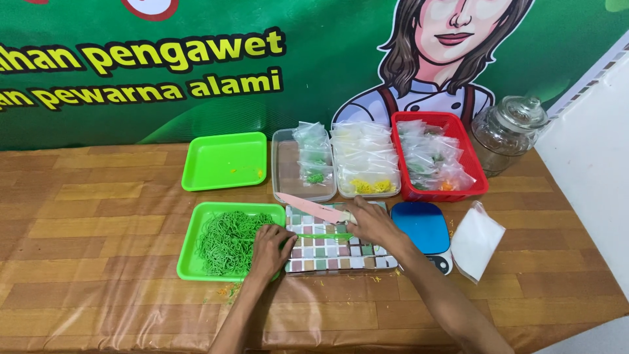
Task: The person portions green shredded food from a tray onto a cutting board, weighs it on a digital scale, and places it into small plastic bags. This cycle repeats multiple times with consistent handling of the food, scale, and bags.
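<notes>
While left hand [270, 249] pinches noodles [229, 241] taut over board [327, 252], right hand [373, 221] clamps knife [311, 207], blade angled clear.

Two bare, sleeveless forearms

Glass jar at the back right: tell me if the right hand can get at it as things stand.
Probably yes. The right hand holds a pink knife, but only the low blue scale and red basket lie between it and the glass jar.

Both hands [272, 246] [370, 221] forward, seemingly gripping.
</notes>
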